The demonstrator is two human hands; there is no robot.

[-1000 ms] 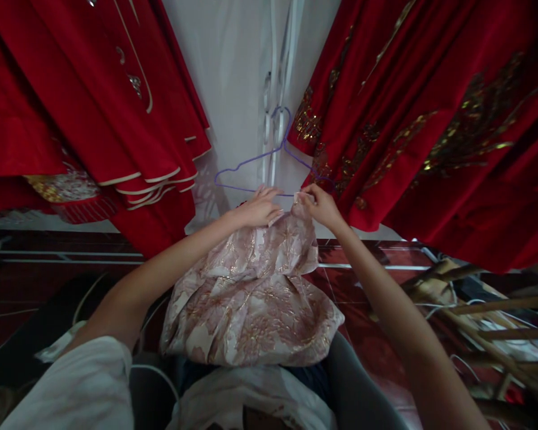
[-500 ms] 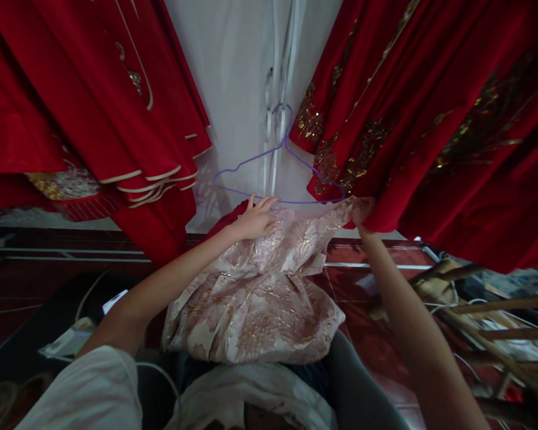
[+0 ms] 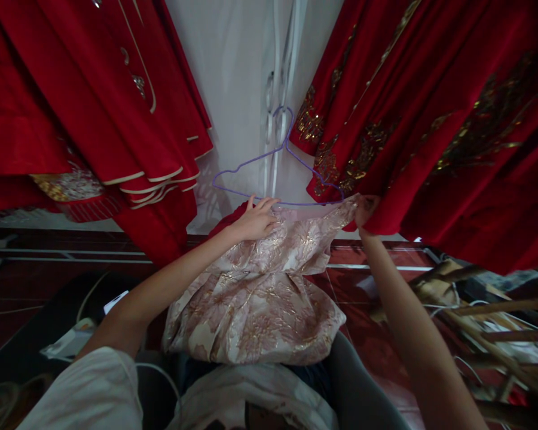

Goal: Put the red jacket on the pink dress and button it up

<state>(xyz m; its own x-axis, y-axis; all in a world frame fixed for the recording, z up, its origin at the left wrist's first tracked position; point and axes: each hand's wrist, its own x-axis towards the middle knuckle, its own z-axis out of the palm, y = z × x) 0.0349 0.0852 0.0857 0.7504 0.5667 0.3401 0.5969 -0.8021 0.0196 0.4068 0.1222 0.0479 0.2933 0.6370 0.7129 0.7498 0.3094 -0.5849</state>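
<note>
A pale pink dress point(image 3: 260, 316) with metallic gold floral brocade lies across my lap, its upper edge raised towards a purple wire hanger point(image 3: 246, 160). My left hand point(image 3: 256, 222) is closed over the dress's top edge, fingertips close to the hanger's lower bar; its grip is partly hidden. At the right end of the hanger, my right hand point(image 3: 366, 209) pinches the top corner of the dress and draws it out to the side. The hanger's hook is up by the white door handles point(image 3: 269, 122); whether it hangs on one I cannot tell.
Red garments with beads and pale trim point(image 3: 156, 131) hang at the left. More red garments with gold sequins point(image 3: 430, 119) hang at the right. A wooden rack point(image 3: 502, 307) with assorted items stands lower right. A dark surface point(image 3: 49, 316) at the left carries a cable and small items.
My right hand has shifted slightly right, stretching the dress's top corner a little further out past the hanger's end. My left hand stays in place.
</note>
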